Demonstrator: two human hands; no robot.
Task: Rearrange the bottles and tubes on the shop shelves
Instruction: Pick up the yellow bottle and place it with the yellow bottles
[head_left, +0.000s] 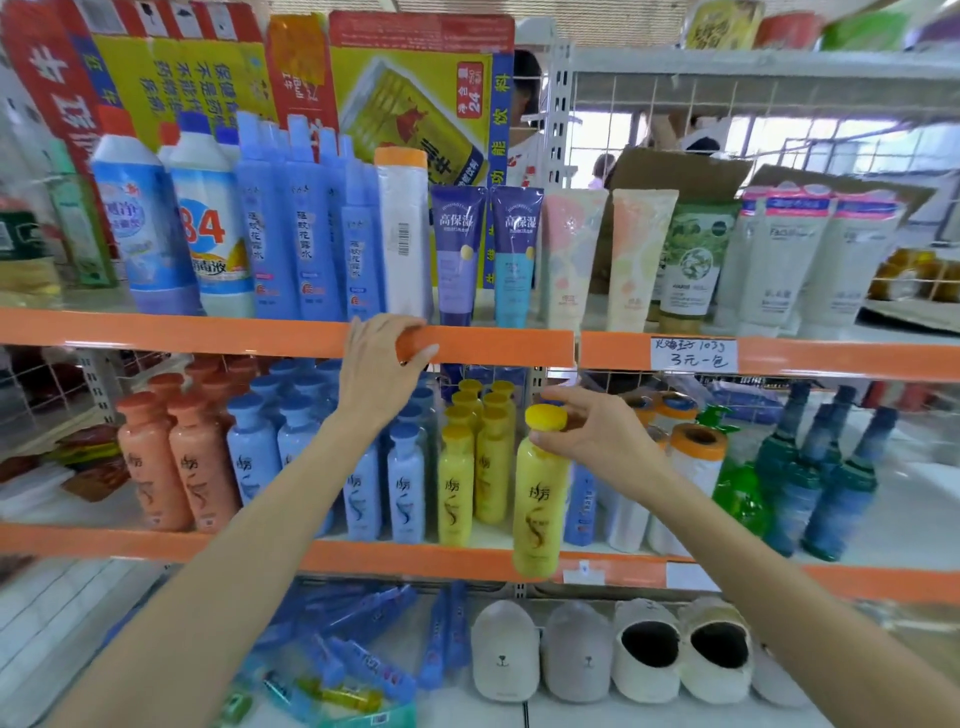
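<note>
Head view: right hand (597, 441) pinches the yellow bottle (537, 499) by its neck, held just in front of the middle shelf's orange edge (156, 540), while left hand (382, 364) grips an orange cap (413, 345) above that edge

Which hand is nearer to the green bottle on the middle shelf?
Right. The right hand holds a yellow bottle just left of the green bottle; the left hand is farther left, on an orange cap.

A yellow bottle (537, 501) with a yellow cap stands upright at the middle shelf's front edge. More yellow bottles (475, 457) stand in rows just left, beside blue bottles (405, 483).
</note>
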